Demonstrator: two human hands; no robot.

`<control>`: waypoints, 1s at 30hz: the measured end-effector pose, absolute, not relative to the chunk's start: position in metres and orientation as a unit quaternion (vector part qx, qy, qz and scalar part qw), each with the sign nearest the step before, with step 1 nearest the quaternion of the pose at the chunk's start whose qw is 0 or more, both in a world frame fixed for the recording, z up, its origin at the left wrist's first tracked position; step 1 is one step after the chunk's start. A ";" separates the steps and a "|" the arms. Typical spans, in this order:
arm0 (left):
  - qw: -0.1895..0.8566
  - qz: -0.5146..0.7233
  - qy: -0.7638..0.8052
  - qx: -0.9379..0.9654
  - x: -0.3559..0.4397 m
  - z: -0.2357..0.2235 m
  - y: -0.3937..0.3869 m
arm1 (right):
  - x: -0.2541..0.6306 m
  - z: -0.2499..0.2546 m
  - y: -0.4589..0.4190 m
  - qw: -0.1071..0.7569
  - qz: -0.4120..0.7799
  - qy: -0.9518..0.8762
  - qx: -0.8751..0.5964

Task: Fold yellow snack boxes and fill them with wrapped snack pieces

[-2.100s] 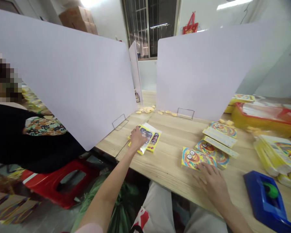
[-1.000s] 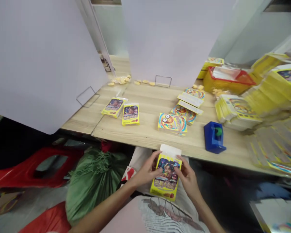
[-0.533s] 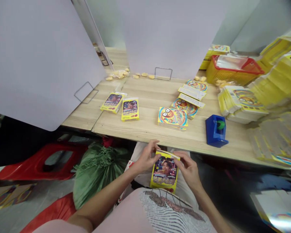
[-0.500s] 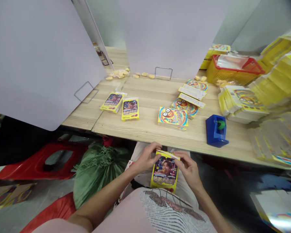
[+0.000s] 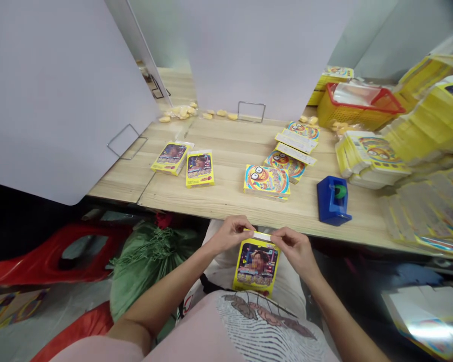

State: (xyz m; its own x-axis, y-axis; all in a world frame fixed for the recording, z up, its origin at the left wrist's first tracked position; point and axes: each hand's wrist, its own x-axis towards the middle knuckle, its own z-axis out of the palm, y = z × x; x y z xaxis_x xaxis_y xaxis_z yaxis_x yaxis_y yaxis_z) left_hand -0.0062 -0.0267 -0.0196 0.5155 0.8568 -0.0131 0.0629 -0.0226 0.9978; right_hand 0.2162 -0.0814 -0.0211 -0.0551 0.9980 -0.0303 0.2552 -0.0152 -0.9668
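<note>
A yellow printed card box (image 5: 255,269) rests upright on my lap, its picture side facing me. My left hand (image 5: 233,233) pinches the left corner of its top edge between thumb and fingers. At the right corner my right hand (image 5: 292,246) does the same. Between the two sets of fingertips shows a white strip of the box's top flap (image 5: 262,236). On the table ahead, two similar yellow boxes (image 5: 200,169) lie picture side up. Nearer the right hand lies a stack of colourful cartoon-faced cards (image 5: 267,181).
A blue tape dispenser (image 5: 332,201) with green core stands right on the wooden table (image 5: 169,196). Behind it are a red-rimmed yellow basket (image 5: 362,108) and piled flat cartons (image 5: 419,130). White panels (image 5: 256,50) rise at the back. A green sack (image 5: 136,271) sits below left.
My fingers have closed into pinches at the box's top corners, and its white flap now shows more plainly between them. The box stays on my lap.
</note>
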 end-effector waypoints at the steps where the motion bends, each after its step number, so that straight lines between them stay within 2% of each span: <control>1: 0.584 0.330 0.357 0.650 -0.007 -0.019 -0.028 | 0.216 -0.022 -0.084 0.420 0.453 -0.567 -0.545; 6: 0.532 0.344 0.337 0.697 -0.007 -0.021 -0.045 | 0.211 -0.034 -0.103 0.467 0.414 -0.556 -0.548; 9: 0.536 0.370 0.341 0.678 -0.005 -0.028 -0.055 | 0.207 -0.037 -0.109 0.494 0.400 -0.534 -0.558; 11: 0.571 0.367 0.339 0.652 -0.004 -0.032 -0.055 | 0.207 -0.034 -0.106 0.500 0.440 -0.500 -0.553; 14: 0.644 0.327 0.343 0.601 -0.003 -0.032 -0.044 | 0.213 -0.023 -0.093 0.466 0.523 -0.471 -0.536; 17: 0.660 0.289 0.359 0.594 -0.003 -0.024 -0.028 | 0.218 -0.015 -0.080 0.435 0.551 -0.481 -0.526; 22: 0.588 0.259 0.350 0.681 -0.007 -0.016 -0.026 | 0.218 -0.020 -0.088 0.447 0.487 -0.529 -0.532; 26: 0.505 0.296 0.345 0.733 -0.007 -0.023 -0.043 | 0.208 -0.035 -0.108 0.479 0.431 -0.534 -0.547; 30: 0.489 0.339 0.376 0.711 0.001 -0.034 -0.056 | 0.193 -0.038 -0.114 0.499 0.406 -0.523 -0.559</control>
State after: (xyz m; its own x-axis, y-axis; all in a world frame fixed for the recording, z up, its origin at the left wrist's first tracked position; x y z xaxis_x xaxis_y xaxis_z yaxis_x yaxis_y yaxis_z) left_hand 0.0006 -0.0562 -0.0337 0.4878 0.8655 0.1141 0.2030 -0.2395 0.9494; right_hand 0.1929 -0.1136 -0.0384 0.1230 0.9901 0.0681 0.1793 0.0453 -0.9828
